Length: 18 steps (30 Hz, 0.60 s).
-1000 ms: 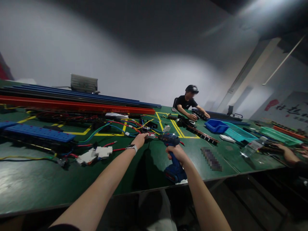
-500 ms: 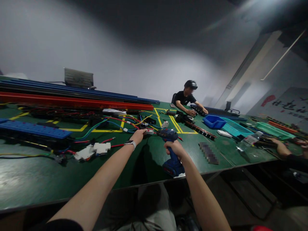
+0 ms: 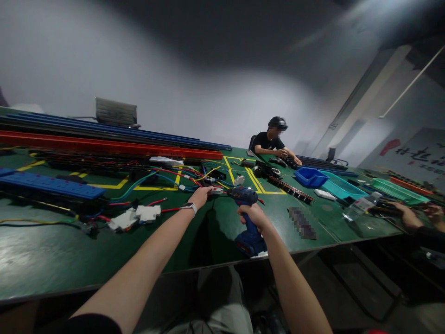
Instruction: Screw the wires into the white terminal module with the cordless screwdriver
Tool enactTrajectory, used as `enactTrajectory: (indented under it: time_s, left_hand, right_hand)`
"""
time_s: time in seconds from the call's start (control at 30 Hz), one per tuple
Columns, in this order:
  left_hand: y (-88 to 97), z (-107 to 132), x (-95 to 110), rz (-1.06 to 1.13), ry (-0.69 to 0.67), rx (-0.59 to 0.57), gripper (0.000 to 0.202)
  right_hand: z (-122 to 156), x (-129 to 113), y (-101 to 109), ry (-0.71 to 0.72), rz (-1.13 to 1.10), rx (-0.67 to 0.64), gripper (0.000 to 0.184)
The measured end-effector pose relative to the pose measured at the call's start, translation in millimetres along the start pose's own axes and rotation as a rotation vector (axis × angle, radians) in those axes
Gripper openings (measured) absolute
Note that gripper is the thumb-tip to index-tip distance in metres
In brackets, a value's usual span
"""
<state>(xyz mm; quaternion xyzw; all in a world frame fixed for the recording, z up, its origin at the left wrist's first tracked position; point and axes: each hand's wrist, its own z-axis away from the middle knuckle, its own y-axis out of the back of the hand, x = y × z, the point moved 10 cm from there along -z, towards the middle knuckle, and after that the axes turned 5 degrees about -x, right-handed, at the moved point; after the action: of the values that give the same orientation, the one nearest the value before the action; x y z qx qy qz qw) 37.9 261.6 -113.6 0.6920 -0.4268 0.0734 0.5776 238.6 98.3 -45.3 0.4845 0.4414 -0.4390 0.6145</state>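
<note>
My right hand [image 3: 255, 215] is wrapped round the grip of a blue cordless drill [image 3: 247, 220], whose nose points left at a small white breaker-like part [image 3: 217, 189]. My left hand [image 3: 200, 195], with a white watch on the wrist, is closed on that part and holds it on the green table [image 3: 52, 260]. Red, blue and yellow wires [image 3: 167, 178] run away from the part. Two more white breaker-like parts [image 3: 135, 217] with red wires lie to the left of my left arm.
Long red and blue rails [image 3: 111, 147] line the far edge, and a blue strip [image 3: 48, 185] lies at left. Blue and teal bins [image 3: 325, 182] and a plastic bottle [image 3: 359, 207] stand at right. A person [image 3: 273, 141] sits across; another person's hand [image 3: 408, 217] rests at right.
Both my hands stay in the same grip on the drill and the white part. The view has shifted slightly. The person across has drawn both hands closer together.
</note>
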Motion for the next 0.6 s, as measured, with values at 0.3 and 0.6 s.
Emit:
enactTrajectory:
  time_s: [0.3,0.6]
  left_hand:
    - [-1.0,-0.1,-3.5,0.022,0.024,-0.003,0.053]
    - [-2.4,-0.7,-6.3,0.021,0.015,0.005,0.047]
  right_hand:
    - [0.0,-3.3,-3.4,0.027,-0.03,-0.013,0.013]
    - [-4.2,2.8,-1.9,0.019,-0.032,-0.024,0.012]
